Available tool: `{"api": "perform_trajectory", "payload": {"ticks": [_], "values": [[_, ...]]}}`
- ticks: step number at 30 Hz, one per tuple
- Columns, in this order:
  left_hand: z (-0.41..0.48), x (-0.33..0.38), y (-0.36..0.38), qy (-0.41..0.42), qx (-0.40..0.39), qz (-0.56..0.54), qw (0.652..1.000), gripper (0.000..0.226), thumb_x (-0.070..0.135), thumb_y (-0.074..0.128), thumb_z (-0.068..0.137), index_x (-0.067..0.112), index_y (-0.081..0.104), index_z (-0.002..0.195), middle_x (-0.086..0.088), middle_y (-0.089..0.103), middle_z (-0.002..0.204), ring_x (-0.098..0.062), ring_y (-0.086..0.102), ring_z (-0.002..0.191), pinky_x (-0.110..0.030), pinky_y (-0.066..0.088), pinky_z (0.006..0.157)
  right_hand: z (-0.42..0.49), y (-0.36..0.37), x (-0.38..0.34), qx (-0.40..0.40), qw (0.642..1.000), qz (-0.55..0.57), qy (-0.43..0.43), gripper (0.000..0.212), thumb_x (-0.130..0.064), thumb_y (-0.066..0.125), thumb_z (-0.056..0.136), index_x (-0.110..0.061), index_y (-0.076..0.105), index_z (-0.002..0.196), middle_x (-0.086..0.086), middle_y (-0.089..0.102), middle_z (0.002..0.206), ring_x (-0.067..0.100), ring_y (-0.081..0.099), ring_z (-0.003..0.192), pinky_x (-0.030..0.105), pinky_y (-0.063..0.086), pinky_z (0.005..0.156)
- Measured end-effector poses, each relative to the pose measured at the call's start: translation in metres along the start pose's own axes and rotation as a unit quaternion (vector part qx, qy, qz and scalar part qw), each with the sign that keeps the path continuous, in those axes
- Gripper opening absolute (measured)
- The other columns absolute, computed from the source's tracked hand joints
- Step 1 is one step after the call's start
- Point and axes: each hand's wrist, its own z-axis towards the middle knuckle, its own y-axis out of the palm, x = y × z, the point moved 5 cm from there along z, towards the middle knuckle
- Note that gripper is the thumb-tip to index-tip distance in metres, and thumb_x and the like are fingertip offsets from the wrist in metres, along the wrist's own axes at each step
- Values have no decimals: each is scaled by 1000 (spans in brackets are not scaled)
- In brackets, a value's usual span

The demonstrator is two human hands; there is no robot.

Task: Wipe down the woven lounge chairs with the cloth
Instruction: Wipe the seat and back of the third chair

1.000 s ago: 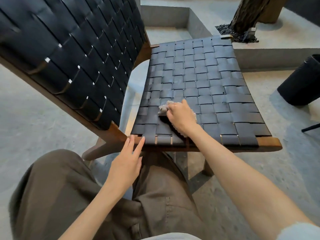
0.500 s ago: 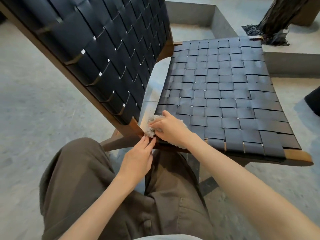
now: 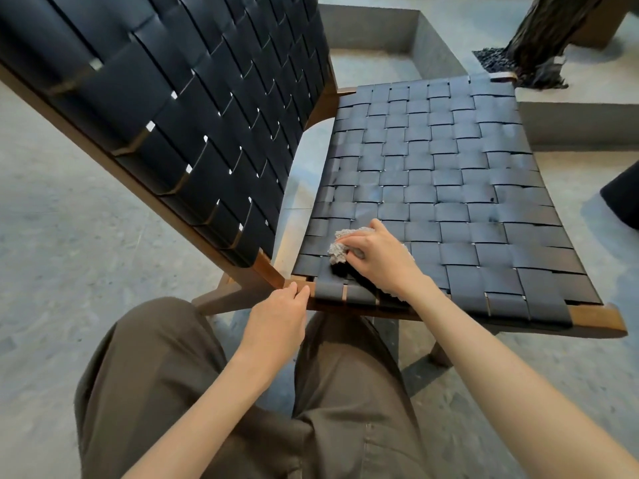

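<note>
A lounge chair with a brown wooden frame fills the view: its black woven seat (image 3: 449, 174) lies in front of me and its black woven backrest (image 3: 179, 98) leans away at the left. My right hand (image 3: 377, 257) grips a bunched grey cloth (image 3: 337, 248) and presses it onto the near left part of the seat. Most of the cloth is hidden under the hand. My left hand (image 3: 276, 319) holds the wooden front rail (image 3: 594, 314) at the seat's near left corner, its fingers curled on the edge.
My knees in olive trousers (image 3: 193, 392) are just below the seat's front edge. A concrete step and planter wall (image 3: 442, 46) run behind the chair, with a dark tree trunk (image 3: 543, 32) at the top right. A black object (image 3: 622, 198) sits at the right edge. Grey concrete floor surrounds the chair.
My right hand has slid the cloth from the seat's left corner edge back right onto the weave. The left hand stays at the front rail corner, fingers now curled.
</note>
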Motion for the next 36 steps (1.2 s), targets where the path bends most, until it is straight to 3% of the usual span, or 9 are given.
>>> {"api": "perform_trajectory", "payload": {"ticks": [2, 4, 8, 15, 19, 25, 29, 33, 36], "values": [[13, 4, -3, 26, -5, 5, 1000, 27, 14, 69, 83, 16, 70, 110, -1, 72, 104, -20, 69, 90, -32, 59, 65, -1, -4, 6, 32, 999, 1, 9, 21, -14, 51, 91, -10, 70, 98, -3, 69, 113, 24, 40, 86, 32, 39, 79], [31, 11, -8, 57, 4, 9, 998, 19, 12, 67, 83, 13, 71, 102, -4, 71, 98, -24, 69, 86, -36, 59, 60, -1, -7, 16, 61, 998, -6, 26, 21, -13, 55, 89, -14, 72, 102, -4, 69, 116, 26, 44, 85, 35, 41, 80], [73, 30, -14, 80, -8, -15, 997, 36, 18, 47, 96, 17, 57, 130, -3, 58, 132, -25, 55, 117, -40, 51, 90, -1, -18, 45, 106, 992, -33, 67, 22, -8, 63, 82, -13, 73, 101, 0, 71, 108, 34, 47, 80, 40, 48, 72], [127, 21, 10, 36, -35, -1, 999, 42, 27, 38, 101, 21, 44, 142, -1, 44, 146, -23, 45, 127, -38, 44, 99, 16, -12, 70, 85, 977, -64, 186, 28, -22, 50, 90, -20, 67, 113, -5, 64, 121, 29, 42, 104, 39, 47, 79], [133, 18, 29, 9, 2, -25, 1000, 45, 31, 34, 103, 19, 38, 146, -2, 35, 152, -20, 36, 136, -33, 34, 108, 20, -8, 72, 98, 978, -65, 174, 28, -20, 52, 88, -19, 68, 111, -6, 65, 121, 29, 43, 99, 42, 50, 76], [135, 17, 35, 37, 54, -40, 997, 40, 24, 43, 100, 10, 51, 136, -10, 50, 142, -25, 47, 128, -38, 33, 109, -12, -13, 61, 116, 983, -108, 88, 43, -30, 40, 79, -28, 72, 107, -6, 70, 106, 31, 50, 80, 37, 48, 63], [133, 11, 38, 44, 52, -65, 996, 40, 25, 42, 99, 15, 51, 137, -5, 49, 142, -21, 41, 133, -48, 13, 117, -59, -62, 110, 148, 940, -190, 240, 38, -24, 46, 82, -27, 69, 113, -3, 67, 114, 35, 47, 89, 41, 46, 72], [133, 8, 38, 35, 66, -143, 987, 44, 27, 39, 95, 12, 54, 134, -7, 53, 138, -23, 44, 129, -45, 31, 112, -85, -86, 135, 202, 846, -161, 466, 34, -17, 53, 90, -22, 64, 122, 5, 60, 124, 36, 41, 101, 43, 40, 83], [135, 9, 36, 22, 71, -171, 982, 37, 19, 51, 93, 9, 59, 128, -9, 58, 130, -23, 49, 122, -38, 37, 105, -32, -42, 98, 175, 880, -106, 429, 36, -19, 47, 91, -26, 62, 123, -2, 61, 124, 31, 38, 104, 40, 40, 83]]}}
